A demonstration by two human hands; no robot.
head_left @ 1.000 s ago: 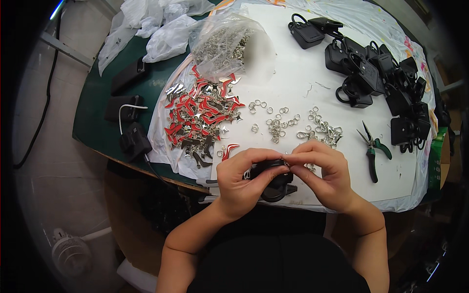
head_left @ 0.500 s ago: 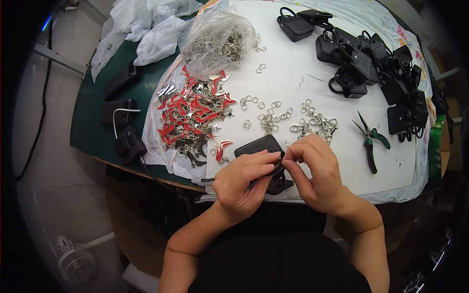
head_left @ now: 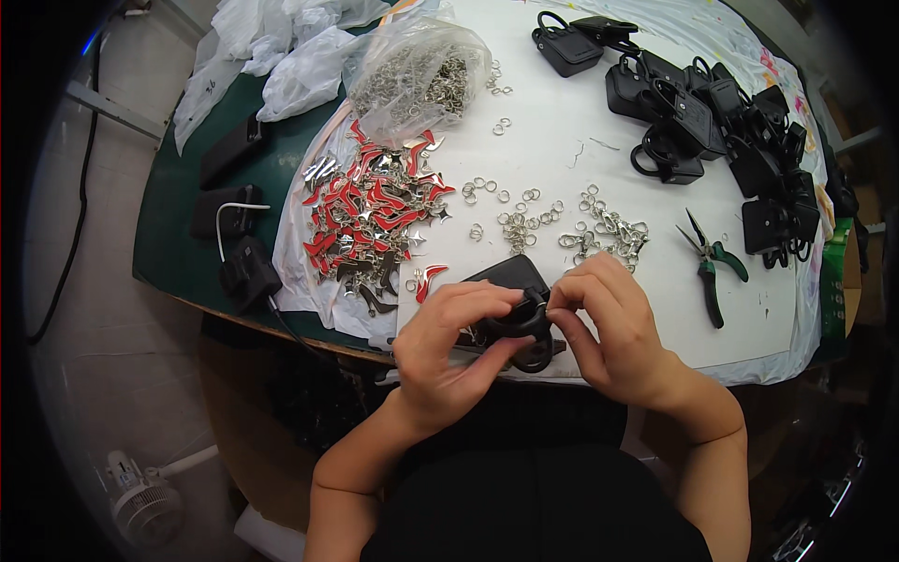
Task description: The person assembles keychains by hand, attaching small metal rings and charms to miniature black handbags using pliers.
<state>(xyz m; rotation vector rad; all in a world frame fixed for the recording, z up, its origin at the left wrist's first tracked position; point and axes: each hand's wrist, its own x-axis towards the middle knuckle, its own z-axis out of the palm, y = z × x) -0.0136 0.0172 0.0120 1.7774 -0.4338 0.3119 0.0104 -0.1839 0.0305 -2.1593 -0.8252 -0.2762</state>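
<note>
A small black handbag (head_left: 513,273) lies at the near edge of the white work surface, its looped handle toward me. My left hand (head_left: 438,342) is closed on it, thumb and forefinger on either side of the handle. At the handle's base, the fingertips of my right hand (head_left: 611,323) pinch what looks like a small silver ring, mostly hidden by the fingers. Just left of the bag lies a red shoe-shaped charm (head_left: 430,280). Beyond my hands are loose metal rings (head_left: 517,225) and a cluster of silver clasps (head_left: 613,229).
Red and silver charms (head_left: 375,211) are piled at the left, below a clear bag of metal rings (head_left: 421,84). Green-handled pliers (head_left: 712,272) lie at the right. Several black mini handbags (head_left: 688,122) crowd the far right. Black power banks (head_left: 225,214) rest on the green tabletop.
My left hand has shifted left and its thumb and fingers have spread wider, showing more of the handle. The handbag has turned slightly. My right hand keeps its pinch in nearly the same place.
</note>
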